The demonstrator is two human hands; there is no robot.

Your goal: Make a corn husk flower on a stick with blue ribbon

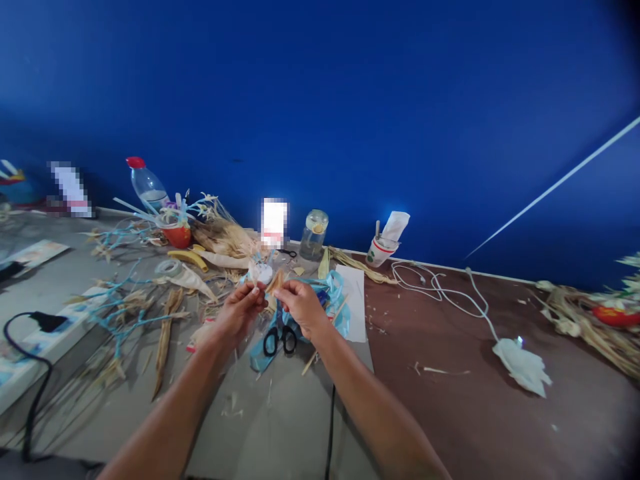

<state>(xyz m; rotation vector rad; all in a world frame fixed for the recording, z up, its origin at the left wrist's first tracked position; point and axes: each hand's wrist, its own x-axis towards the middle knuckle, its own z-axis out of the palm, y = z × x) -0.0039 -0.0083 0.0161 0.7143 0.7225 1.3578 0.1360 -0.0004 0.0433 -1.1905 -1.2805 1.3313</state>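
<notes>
In the head view, my left hand (244,307) and my right hand (304,308) come close together over the middle of the table, both with fingers pinched. From the left fingertips rises a thin, pale petal-like piece (256,272). A tan strip of dry husk (276,283) is pinched between my right thumb and fingers. Just below the hands lie scissors (280,341) with black handles, their blades partly hidden. Crumpled light-blue plastic (341,303) spreads beside my right hand, next to a white paper sheet (356,313).
Blue-stemmed husk flowers (123,310) and a tape roll (169,268) lie left. Behind stand a red-capped bottle (147,187), a red cup (177,233), a glass jar (314,235) and a white cup (383,252). A white cable (440,288) and a power strip (47,350) flank the work.
</notes>
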